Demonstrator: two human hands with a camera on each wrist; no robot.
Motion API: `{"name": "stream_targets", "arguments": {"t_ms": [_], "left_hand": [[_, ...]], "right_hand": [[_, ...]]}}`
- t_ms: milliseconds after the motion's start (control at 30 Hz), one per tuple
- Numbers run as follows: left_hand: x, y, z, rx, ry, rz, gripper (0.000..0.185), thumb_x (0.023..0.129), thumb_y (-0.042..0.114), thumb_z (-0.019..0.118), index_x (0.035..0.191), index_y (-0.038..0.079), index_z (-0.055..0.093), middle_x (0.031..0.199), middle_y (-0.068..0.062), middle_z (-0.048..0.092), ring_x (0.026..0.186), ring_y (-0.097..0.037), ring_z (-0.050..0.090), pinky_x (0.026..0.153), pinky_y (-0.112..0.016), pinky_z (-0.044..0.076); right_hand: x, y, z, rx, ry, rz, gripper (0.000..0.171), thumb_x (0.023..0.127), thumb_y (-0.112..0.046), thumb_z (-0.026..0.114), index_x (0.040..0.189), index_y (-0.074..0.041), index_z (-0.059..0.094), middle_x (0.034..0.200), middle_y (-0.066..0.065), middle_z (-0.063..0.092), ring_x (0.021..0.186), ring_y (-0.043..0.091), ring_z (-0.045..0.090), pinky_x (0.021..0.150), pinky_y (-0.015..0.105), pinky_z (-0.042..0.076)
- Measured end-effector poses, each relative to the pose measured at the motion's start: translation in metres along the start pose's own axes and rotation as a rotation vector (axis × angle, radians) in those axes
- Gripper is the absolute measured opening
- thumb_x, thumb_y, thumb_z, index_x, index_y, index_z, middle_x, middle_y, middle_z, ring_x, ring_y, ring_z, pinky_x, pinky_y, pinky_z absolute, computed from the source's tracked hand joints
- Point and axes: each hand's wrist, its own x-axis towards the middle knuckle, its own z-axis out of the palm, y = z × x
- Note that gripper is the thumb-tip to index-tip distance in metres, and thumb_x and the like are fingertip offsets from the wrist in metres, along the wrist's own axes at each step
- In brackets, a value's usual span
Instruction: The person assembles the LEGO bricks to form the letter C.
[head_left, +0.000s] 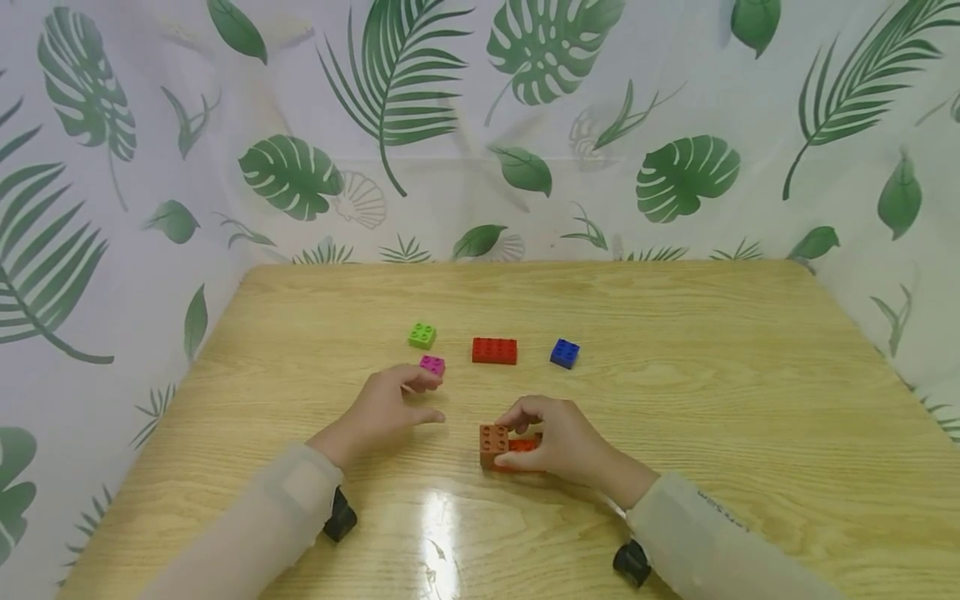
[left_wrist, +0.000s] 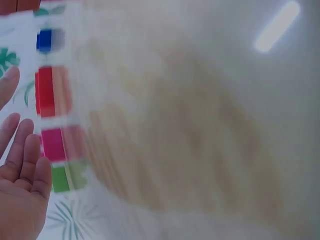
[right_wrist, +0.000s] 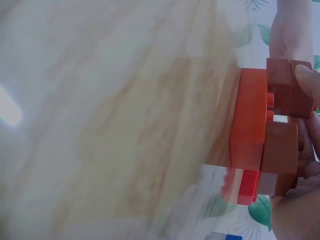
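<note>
So this was mid-build on a little brick stack, as far as I could judge.

Starting on the left: the left hand was out over the wooden table, fingers relaxed and gripping nothing, fingertips right at the pink brick, so close that I couldn't tell from the head view whether they touched it. The left wrist view was blurry, but it showed an open palm with straight fingers next to the pink brick. Just behind it sat the green brick, then further right the red brick and the blue brick, all loose and spread in a rough row.

Nearer the person, right of centre, the right hand was curled around the stack, with the fingers over the top and the thumb at the front. The stack sat on the table: an orange base brick with a brown brick on it at its left end. The right wrist view showed a second brown brick also on the base, under a fingertip.

My read: the right hand was steadying the build or pressing a brown piece home while the left went for the next piece, most likely the pink one. That next move would need a proper pinch on the pink brick, a lift across to the stack, and the studs lined up before it gets pushed down, with the right hand keeping the base from sliding.
</note>
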Motion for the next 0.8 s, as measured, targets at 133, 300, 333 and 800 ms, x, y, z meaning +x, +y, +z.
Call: {"name": "stream_targets", "arguments": {"t_ms": [133,300,333,800], "left_hand": [[0.006,-0.007,-0.008,-0.047,0.084,-0.069,0.04,0.065,0.024,0.075,0.102,0.014,0.061,0.098,0.003,0.058,0.09,-0.015,0.05,0.076,-0.03,0.043],[0.014,-0.011,-0.015,-0.085,0.128,-0.133,0.045,0.065,0.025,0.075,0.106,0.012,0.059,0.103,0.0,0.056,0.093,-0.018,0.05,0.078,-0.033,0.043],[0.015,-0.012,-0.017,-0.088,0.128,-0.136,0.046,0.066,0.025,0.075,0.106,0.011,0.059,0.105,-0.002,0.056,0.094,-0.019,0.05,0.079,-0.034,0.043],[0.033,-0.014,-0.018,-0.018,0.056,-0.14,0.046,0.07,0.013,0.071,0.113,0.005,0.055,0.109,-0.008,0.055,0.101,-0.02,0.049,0.086,-0.033,0.038]], "right_hand": [[0.0,0.001,0.0,-0.003,0.004,-0.003,0.032,0.063,-0.04,0.073,0.088,-0.027,0.059,0.085,-0.019,0.056,0.078,0.006,0.052,0.07,0.023,0.045],[-0.001,0.002,0.0,-0.002,0.007,-0.006,0.032,0.062,-0.04,0.073,0.088,-0.027,0.059,0.085,-0.019,0.056,0.078,0.006,0.051,0.069,0.024,0.045],[-0.001,0.002,0.0,-0.002,0.007,-0.005,0.032,0.062,-0.04,0.073,0.088,-0.027,0.059,0.085,-0.019,0.056,0.078,0.006,0.051,0.069,0.024,0.045],[-0.001,0.003,0.001,0.011,0.001,0.013,0.033,0.061,-0.042,0.073,0.087,-0.028,0.059,0.085,-0.019,0.056,0.077,0.004,0.052,0.069,0.023,0.045]]}}
